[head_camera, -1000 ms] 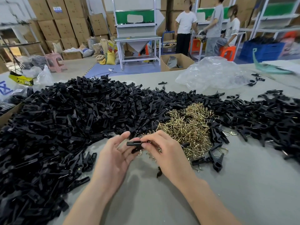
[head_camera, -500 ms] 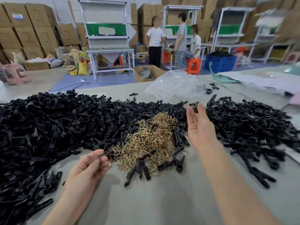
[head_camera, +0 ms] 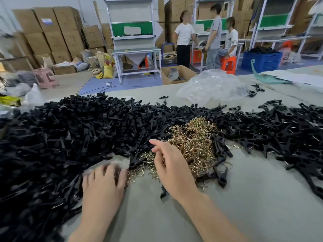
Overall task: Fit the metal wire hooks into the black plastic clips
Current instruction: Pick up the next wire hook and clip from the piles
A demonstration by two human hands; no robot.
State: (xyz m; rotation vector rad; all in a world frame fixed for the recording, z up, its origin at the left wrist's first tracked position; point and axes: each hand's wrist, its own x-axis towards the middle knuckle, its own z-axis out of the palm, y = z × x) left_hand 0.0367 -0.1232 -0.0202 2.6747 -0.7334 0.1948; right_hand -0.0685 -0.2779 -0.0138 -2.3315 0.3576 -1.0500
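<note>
A huge heap of black plastic clips (head_camera: pixel 70 137) covers the left and middle of the grey table (head_camera: pixel 253 198). A second spread of black clips (head_camera: pixel 279 130) lies at the right. Between them sits a pile of brass-coloured metal wire hooks (head_camera: pixel 195 137). My left hand (head_camera: pixel 103 182), blurred by motion, lies with spread fingers at the near edge of the clip heap, beside the hooks. My right hand (head_camera: pixel 171 165) hovers over the near left part of the hook pile, fingers loosely bent downward, nothing visibly held. A single clip (head_camera: pixel 163 192) lies under my right wrist.
A crumpled clear plastic bag (head_camera: pixel 213 86) lies at the table's far side. A few loose clips (head_camera: pixel 221 175) rest right of the hooks. Beyond the table stand an open cardboard box (head_camera: pixel 176 74), workbenches, stacked cartons and three people (head_camera: pixel 215 35).
The clip I held a second ago is gone from my hands. My right hand has swung back from the right-hand pile to the hooks. My left hand has moved forward to the clip heap.
</note>
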